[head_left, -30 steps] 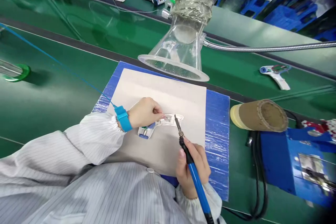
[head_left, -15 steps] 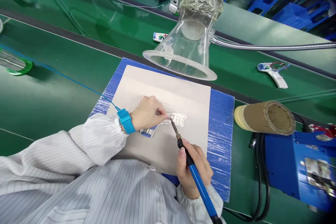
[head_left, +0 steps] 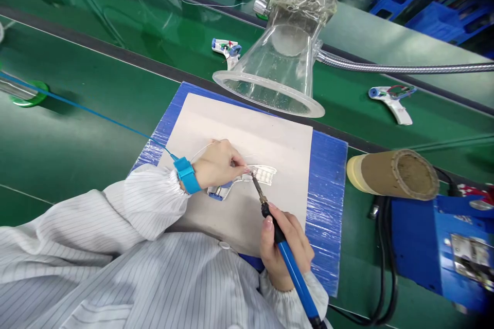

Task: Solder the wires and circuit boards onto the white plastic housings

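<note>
Glossy green table [head_left: 77, 87] runs across the view, carrying a blue, plastic-wrapped board [head_left: 328, 200] topped by a pale beige sheet [head_left: 247, 133]. On that sheet lies a clear plastic gun-shaped part with a blue base [head_left: 262, 175]. The left hand [head_left: 218, 164], with a bright blue wrist strap [head_left: 187, 175], sits just above it, its fingers [head_left: 239, 164] curled closed and seeming to pinch a thin silvery wire [head_left: 200, 150], probably solder, though its end is hard to make out. The right hand [head_left: 283, 249] holds a blue-handled soldering iron [head_left: 295, 277] like a pen, its fingers [head_left: 268, 226] closed round the black collar and the metal tip [head_left: 255, 185] just beside the left fingertips, at the clear part. The work in hand looks like soldering at that spot, which calls for both hands staying steady. Above the board hangs a clear flared funnel [head_left: 270, 61] on a metal hose [head_left: 405, 68]. To the right stand a brown cardboard tube [head_left: 393, 175] and a blue box [head_left: 417, 247], whose metal plate [head_left: 471, 257] is too blurred to read; no writing is legible anywhere.
</note>
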Motion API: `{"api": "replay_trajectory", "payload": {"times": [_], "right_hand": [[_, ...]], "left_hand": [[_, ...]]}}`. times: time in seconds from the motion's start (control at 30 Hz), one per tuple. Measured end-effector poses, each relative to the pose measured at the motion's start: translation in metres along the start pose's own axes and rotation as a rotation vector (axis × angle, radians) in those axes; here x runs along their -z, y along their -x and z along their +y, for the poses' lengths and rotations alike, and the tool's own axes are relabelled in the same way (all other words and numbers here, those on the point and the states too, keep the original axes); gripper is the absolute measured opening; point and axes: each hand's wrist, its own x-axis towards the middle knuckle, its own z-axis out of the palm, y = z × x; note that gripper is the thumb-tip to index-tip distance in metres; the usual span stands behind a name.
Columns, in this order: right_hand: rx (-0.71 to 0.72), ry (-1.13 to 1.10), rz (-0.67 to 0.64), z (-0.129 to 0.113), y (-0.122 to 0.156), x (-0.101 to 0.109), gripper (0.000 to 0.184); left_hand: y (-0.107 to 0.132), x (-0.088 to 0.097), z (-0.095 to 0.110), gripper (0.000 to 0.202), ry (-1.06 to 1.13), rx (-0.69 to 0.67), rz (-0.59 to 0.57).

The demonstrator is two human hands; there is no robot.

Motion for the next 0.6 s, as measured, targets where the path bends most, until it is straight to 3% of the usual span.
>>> {"api": "replay_trajectory", "payload": {"times": [0.6], "right_hand": [[-0.006,0.002,0.076,-0.0007,-0.0036,-0.0028,0.032]], "left_hand": [[0.0043,-0.0037,0.0008,0.008,-0.043,-0.040,0.058]]}}
